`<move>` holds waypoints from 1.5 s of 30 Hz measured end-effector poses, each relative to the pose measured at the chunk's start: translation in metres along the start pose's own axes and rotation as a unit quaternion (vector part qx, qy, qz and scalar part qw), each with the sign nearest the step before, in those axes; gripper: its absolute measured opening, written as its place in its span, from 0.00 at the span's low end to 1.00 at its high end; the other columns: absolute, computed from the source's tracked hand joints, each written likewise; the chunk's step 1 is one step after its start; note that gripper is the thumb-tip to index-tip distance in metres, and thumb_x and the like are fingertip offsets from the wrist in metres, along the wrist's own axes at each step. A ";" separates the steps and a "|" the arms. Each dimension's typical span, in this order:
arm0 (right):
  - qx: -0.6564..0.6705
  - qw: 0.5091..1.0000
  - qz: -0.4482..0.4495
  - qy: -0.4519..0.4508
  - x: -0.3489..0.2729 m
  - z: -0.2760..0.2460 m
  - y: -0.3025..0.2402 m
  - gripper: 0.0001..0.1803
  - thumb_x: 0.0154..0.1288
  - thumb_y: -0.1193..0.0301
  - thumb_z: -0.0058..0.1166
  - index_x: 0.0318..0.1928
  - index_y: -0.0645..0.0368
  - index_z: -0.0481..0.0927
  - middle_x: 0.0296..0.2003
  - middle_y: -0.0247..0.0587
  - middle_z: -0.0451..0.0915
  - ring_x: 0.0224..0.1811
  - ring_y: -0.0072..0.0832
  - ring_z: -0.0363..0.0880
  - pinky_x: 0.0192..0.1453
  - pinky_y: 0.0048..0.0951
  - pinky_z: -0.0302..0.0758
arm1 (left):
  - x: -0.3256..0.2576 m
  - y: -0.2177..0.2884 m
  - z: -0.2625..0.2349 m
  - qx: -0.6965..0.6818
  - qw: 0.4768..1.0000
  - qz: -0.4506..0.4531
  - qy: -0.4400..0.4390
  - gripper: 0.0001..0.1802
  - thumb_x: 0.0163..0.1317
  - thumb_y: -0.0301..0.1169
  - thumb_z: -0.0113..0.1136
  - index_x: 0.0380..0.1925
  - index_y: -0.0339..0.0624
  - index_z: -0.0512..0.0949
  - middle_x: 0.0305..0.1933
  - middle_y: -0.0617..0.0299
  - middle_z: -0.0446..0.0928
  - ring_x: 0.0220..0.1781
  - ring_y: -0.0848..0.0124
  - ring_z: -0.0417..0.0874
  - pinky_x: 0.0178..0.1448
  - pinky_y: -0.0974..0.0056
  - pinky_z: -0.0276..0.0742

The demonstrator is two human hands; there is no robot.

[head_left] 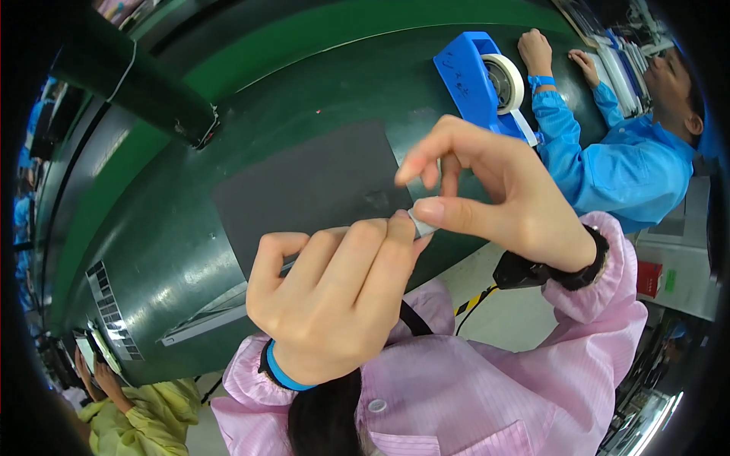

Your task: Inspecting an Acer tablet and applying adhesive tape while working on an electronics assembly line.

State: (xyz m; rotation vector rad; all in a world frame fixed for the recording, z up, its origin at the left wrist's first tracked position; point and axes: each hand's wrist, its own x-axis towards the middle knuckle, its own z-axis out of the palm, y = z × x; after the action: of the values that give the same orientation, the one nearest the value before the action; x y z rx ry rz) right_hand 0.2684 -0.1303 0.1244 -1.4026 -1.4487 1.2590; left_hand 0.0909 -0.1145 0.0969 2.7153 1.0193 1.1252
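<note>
My left hand (338, 292) is closed, its fingers wrapped over a slim thing mostly hidden beneath them. A small pale grey piece (423, 223) juts out between its index finger and thumb. My right hand (498, 194) touches that piece with its thumb tip. Its other fingers are curved and spread apart from the thumb, with nothing visible between them. Both hands are above the near edge of a dark grey mat (304, 182) on the green table (175, 220).
A blue tape dispenser (465, 80) with a white tape roll stands beyond my right hand, near a person in blue (608, 163). Left lie a long grey bar (205, 325) and a strip of black rectangles (110, 308). A green post (144, 83) rises at far left; a person in yellow (144, 418) sits lower left.
</note>
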 end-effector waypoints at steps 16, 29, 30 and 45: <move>-0.471 0.731 -0.434 0.234 -0.029 0.019 0.021 0.12 0.41 0.69 0.61 0.32 0.49 0.85 0.34 0.24 0.79 0.34 0.23 0.72 0.51 0.38 0.62 | -0.001 -0.002 -0.001 -0.029 1.000 0.000 0.004 0.12 0.40 0.26 0.66 0.27 0.42 0.76 0.23 0.68 0.73 0.21 0.74 0.72 0.28 0.70 0.59; -0.426 0.835 -0.323 0.132 -0.019 0.011 0.006 0.13 0.42 0.67 0.64 0.32 0.56 0.82 0.27 0.28 0.77 0.30 0.25 0.72 0.54 0.40 0.61 | 0.000 -0.004 0.007 -0.034 0.998 0.018 0.053 0.12 0.45 0.33 0.65 0.23 0.40 0.73 0.20 0.67 0.67 0.19 0.76 0.68 0.24 0.70 0.55; -0.410 0.854 -0.303 0.102 -0.017 0.008 0.005 0.13 0.42 0.67 0.64 0.31 0.56 0.82 0.26 0.27 0.76 0.29 0.26 0.72 0.54 0.39 0.61 | 0.000 -0.003 0.007 -0.034 0.998 0.019 0.053 0.12 0.45 0.33 0.65 0.23 0.40 0.73 0.20 0.67 0.67 0.19 0.76 0.68 0.24 0.70 0.55; -0.074 0.957 -0.244 0.138 -0.009 0.024 0.049 0.07 0.45 0.75 0.64 0.26 0.60 0.80 0.26 0.34 0.81 0.33 0.25 0.79 0.62 0.44 0.62 | -0.059 -0.058 -0.083 0.038 0.974 -0.115 0.193 0.52 0.33 0.52 0.73 0.57 0.40 0.59 0.62 0.47 0.60 0.60 0.54 0.68 0.63 0.53 0.62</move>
State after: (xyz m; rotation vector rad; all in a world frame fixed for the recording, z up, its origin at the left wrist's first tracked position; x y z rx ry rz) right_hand 0.2589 -0.1464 0.0723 -1.1578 -1.5841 0.6299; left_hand -0.0255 -0.1210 0.1063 2.3948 1.4057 1.6315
